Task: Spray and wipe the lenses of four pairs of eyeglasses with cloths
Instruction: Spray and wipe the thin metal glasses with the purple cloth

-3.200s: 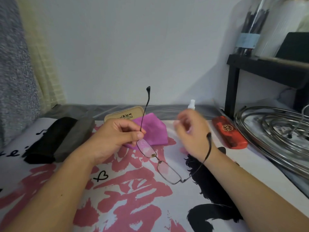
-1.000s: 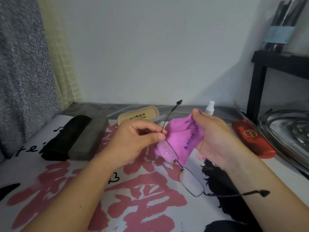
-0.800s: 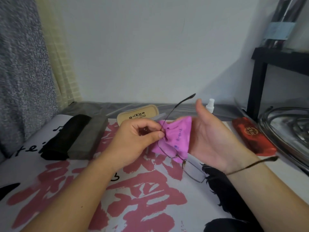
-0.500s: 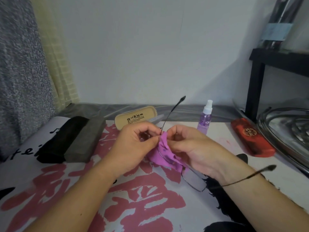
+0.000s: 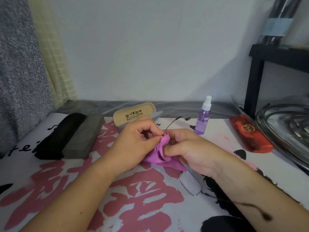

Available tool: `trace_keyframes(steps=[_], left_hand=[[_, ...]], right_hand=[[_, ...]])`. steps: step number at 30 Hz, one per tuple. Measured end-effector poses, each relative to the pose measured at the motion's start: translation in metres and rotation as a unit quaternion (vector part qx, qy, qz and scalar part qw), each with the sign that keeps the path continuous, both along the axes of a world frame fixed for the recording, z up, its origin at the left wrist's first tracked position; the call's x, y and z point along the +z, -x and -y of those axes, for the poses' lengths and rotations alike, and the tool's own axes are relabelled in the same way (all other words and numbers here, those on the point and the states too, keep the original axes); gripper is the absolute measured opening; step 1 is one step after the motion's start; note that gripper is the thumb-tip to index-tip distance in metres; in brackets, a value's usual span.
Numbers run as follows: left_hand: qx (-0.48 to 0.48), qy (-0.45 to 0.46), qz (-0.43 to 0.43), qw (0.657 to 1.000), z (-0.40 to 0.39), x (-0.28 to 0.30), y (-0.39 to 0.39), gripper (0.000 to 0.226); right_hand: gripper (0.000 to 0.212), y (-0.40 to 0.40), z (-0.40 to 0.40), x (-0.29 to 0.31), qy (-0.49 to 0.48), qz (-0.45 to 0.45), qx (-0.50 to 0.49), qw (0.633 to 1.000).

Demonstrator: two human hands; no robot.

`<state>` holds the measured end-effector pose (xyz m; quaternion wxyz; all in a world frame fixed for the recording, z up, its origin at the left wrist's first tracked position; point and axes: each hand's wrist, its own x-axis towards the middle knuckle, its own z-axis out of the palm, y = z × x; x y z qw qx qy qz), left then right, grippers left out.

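Thin dark wire-framed eyeglasses (image 5: 189,185): held low over the tabletop (image 5: 275,166), centre of view. One lens wrapped in the pink microfibre cloth (image 5: 160,153); other lens bare, below the right wrist, just above the printed pink-and-black tabletop cover. One temple rising up and away from between the two hands, blurred at its tip; other temple trailing toward the near right, across the right forearm.

Left hand (image 5: 135,144): grip closed in a pinch, thumb and fingertips on the frame at the hinge end of the covered lens, touching the cloth's upper edge.

Right hand (image 5: 189,151): grip closed on the pink cloth, thumb pressed flat on the near face, fingers curled behind; lens itself hidden inside the folds.

Purple transparent spray bottle with white nozzle (image 5: 203,118): upright, beyond the right hand, apart from it.

Tan rectangular glasses case with printed black characters (image 5: 133,114): open, behind the left hand, near the far edge.

Black soft case (image 5: 57,136) and grey soft case (image 5: 83,136): side by side, touching, at the left.

Red hard case with gold emblem (image 5: 250,133): lying at the right, well apart from the hands.

Coiled metal tubing (image 5: 287,129): far right, beside a black shelf leg (image 5: 253,81).
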<state>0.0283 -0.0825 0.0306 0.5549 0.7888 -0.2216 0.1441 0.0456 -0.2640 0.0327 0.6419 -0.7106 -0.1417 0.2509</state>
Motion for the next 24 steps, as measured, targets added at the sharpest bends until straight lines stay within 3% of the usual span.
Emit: trace_keyframes(steps=[3, 6, 9, 11, 16, 18, 21, 24], left_hand=[[-0.033, 0.024, -0.067, 0.997, -0.004, 0.003, -0.003, 0.029], [-0.08, 0.047, -0.148, 0.985, -0.009, 0.007, -0.002, 0.009], [-0.093, 0.055, -0.158, 0.981, -0.013, 0.008, -0.001, 0.003], [-0.104, 0.064, -0.156, 0.98, -0.012, 0.008, 0.0, 0.006], [-0.116, 0.122, -0.122, 0.978, -0.012, 0.006, -0.001, 0.009], [-0.111, 0.127, -0.104, 0.98, -0.01, 0.004, -0.001, 0.006], [-0.11, 0.107, -0.091, 0.984, -0.006, 0.002, 0.0, 0.006], [-0.101, 0.111, -0.094, 0.984, -0.003, 0.001, -0.002, 0.006]], right_hand=[[0.04, 0.003, -0.003, 0.003, 0.01, 0.02, -0.01, 1.0], [0.006, 0.008, -0.005, 0.008, 0.022, 0.051, 0.005, 0.998], [0.036, 0.01, -0.002, 0.012, 0.012, 0.054, 0.041, 0.998], [0.041, 0.013, 0.001, 0.015, -0.001, 0.037, 0.075, 0.997], [0.015, 0.012, 0.004, 0.013, -0.088, -0.037, 0.127, 0.987], [0.018, 0.012, 0.003, 0.012, -0.103, -0.055, 0.149, 0.982], [0.022, 0.011, -0.002, 0.008, -0.081, -0.029, 0.11, 0.99], [0.009, 0.012, -0.007, 0.006, -0.089, -0.013, 0.081, 0.993]])
